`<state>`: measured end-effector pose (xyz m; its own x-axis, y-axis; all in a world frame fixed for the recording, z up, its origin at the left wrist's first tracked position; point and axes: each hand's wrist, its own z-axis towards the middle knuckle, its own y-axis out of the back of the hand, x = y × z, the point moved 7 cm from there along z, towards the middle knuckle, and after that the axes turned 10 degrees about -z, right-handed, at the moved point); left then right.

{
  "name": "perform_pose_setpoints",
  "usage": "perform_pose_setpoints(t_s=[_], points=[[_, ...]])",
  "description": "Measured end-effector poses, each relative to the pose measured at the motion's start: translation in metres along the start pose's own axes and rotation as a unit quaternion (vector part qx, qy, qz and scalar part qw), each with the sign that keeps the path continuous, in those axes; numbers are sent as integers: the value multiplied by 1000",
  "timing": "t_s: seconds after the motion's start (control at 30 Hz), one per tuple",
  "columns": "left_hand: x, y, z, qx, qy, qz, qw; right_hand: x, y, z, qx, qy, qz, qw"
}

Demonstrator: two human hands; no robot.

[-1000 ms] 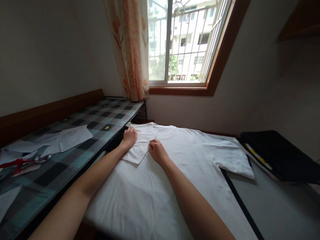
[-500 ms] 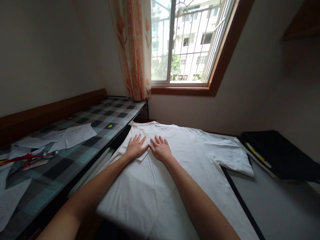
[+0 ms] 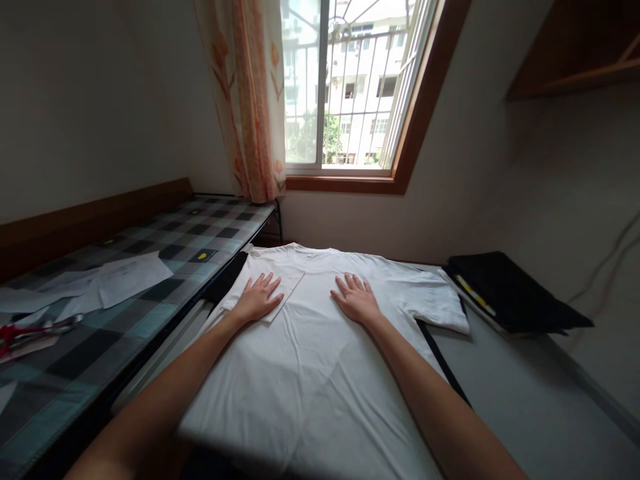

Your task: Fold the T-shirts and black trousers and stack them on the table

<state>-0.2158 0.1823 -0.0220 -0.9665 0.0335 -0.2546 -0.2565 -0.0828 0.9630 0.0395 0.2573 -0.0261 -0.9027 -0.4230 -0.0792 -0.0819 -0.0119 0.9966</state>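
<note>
Fingers (image 3: 273,285) spread, my left hand (image 3: 257,301) lies on the folded sleeve (image 3: 290,277) of the white shirt (image 3: 315,373), my right hand (image 3: 360,303) mid-shirt; dragging could ruck it

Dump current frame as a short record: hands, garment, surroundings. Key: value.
left_hand: left hand flat, fingers spread, on the folded-in sleeve
right_hand: right hand flat on the shirt body, fingers spread
garment: white T-shirt, spread out; right-side sleeve extended outward
left_side: checked surface with papers and red-handled tool
right_side: black flat item, contents unclear
background: window, patterned curtain at its left
</note>
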Motion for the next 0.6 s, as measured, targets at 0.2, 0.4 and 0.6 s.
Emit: perform_pose_setpoints(t_s=[0.2,0.4,0.6], points=[[2,0,0,7,6,-7,1000,-44,-8,-13,11,-70,-2,998],[3,1,0,7,4,-12,1000,-93,13,-29,-94,-157,4,983],[4,0,1,11,4,-15,1000,-179,30,-73,-193,-391,-25,899]])
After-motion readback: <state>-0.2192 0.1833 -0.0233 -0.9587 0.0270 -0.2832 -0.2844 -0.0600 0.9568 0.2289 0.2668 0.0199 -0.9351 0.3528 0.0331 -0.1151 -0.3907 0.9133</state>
